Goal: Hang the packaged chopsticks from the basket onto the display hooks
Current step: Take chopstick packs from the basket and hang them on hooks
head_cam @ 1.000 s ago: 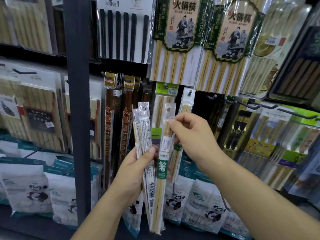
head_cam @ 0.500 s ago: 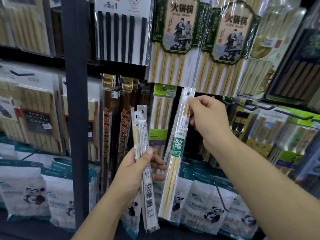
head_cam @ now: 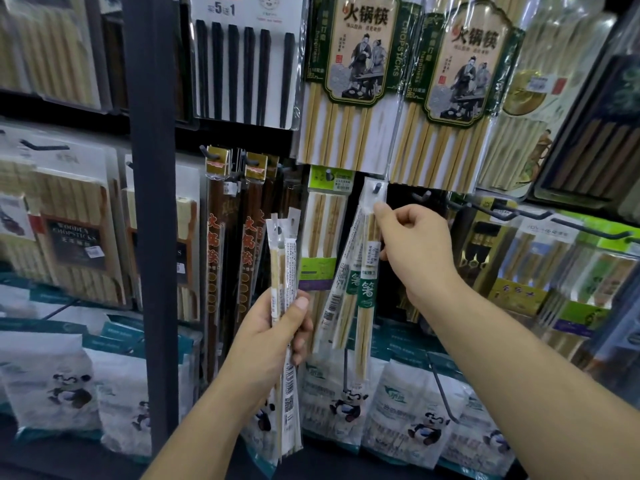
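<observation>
Right hand [head_cam: 415, 251] is up at the rack, fingers curled, thumb and forefinger pinching the clear top flap of a chopstick pack [head_cam: 366, 306]. The dark tip of the hook [head_cam: 377, 187] shows through the hole in that flap, just above the fingertips. From there the pack hangs straight down to the left of the right wrist, its green label facing out. A second pack [head_cam: 336, 299] of the same kind hangs tilted just behind it, towards the left hand.

Left hand [head_cam: 273, 341] sits lower and further left, wrapped round a bundle of packs [head_cam: 285, 265]. The thumb is pressed across the front and the fingers are curled behind. The bundle stands upright, its clear tops rising well above the fist and its barcoded ends sticking out below.

Just right of the right hand's knuckles, a bare hook [head_cam: 424, 195] pokes out with nothing on it. Directly above both hands hang two wide hot-pot chopstick packs [head_cam: 356, 64]. Left of the left hand's bundle hang long brown chopstick packs [head_cam: 214, 254], and beyond them stands a dark post [head_cam: 152, 202]. Below both forearms sit rows of panda bags [head_cam: 408, 424].
</observation>
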A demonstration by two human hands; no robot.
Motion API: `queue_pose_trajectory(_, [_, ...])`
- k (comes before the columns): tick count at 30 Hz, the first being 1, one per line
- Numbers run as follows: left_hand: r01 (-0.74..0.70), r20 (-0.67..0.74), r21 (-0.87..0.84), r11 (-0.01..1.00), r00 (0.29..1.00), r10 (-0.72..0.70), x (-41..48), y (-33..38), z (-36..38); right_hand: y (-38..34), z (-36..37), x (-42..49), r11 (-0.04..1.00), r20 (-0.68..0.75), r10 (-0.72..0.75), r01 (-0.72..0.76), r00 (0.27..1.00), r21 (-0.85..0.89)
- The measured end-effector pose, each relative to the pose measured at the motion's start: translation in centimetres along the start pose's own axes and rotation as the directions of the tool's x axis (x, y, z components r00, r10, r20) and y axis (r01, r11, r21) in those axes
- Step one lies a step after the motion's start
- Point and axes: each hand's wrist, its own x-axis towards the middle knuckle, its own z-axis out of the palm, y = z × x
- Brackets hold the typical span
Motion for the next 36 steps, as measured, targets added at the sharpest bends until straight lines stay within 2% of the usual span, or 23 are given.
queue_pose_trajectory(5, [0.027, 0.035, -0.027, 0.999, 0.999, -0.026, 0.0, 0.3, 0.4, 0.5, 0.0, -0.4, 0.998, 0.005, -0.039, 0.039, 0.999, -0.047])
queue_pose_trajectory(9, [0.041, 0.011, -0.060, 0.997, 0.999, -0.041, -0.2, 0.7, 0.7, 0.6, -0.2, -1.8, 0.994, -0.006, -0.088, 0.088, 0.996, -0.072])
queue_pose_trajectory(11, [0.074, 0.017, -0.102, 0.992, 0.997, -0.073, -0.3, 0.9, 0.8, 0.3, 0.0, -2.9, 0.991, 0.072, -0.113, 0.117, 0.991, -0.063])
queue_pose_trajectory(15, [0.134, 0.085, -0.178, 0.975, 0.989, -0.120, -0.5, 1.0, 1.1, -0.5, 1.2, -4.9, 0.994, 0.347, -0.071, 0.094, 0.935, -0.049])
queue_pose_trajectory(18, [0.108, 0.119, -0.133, 0.985, 0.989, -0.092, -0.9, 1.3, 1.3, -1.3, 1.8, -5.6, 0.997, 0.412, -0.043, 0.063, 0.910, -0.034])
queue_pose_trajectory(25, [0.044, 0.091, -0.146, 0.988, 0.995, -0.030, -1.1, 1.5, 1.5, -1.6, 1.6, -5.2, 0.996, 0.357, -0.089, 0.072, 0.930, 0.061])
queue_pose_trajectory(31, [-0.011, -0.021, -0.023, 1.000, 1.000, 0.011, -0.8, 1.2, 1.0, -2.6, -0.1, -2.7, 0.988, 0.163, -0.055, 0.030, 0.985, 0.153])
queue_pose_trajectory(36, [-0.042, -0.002, 0.060, 0.997, 0.999, 0.043, -0.9, 1.5, 1.3, -2.5, -0.6, -1.1, 0.987, 0.141, 0.011, -0.033, 0.990, 0.157])
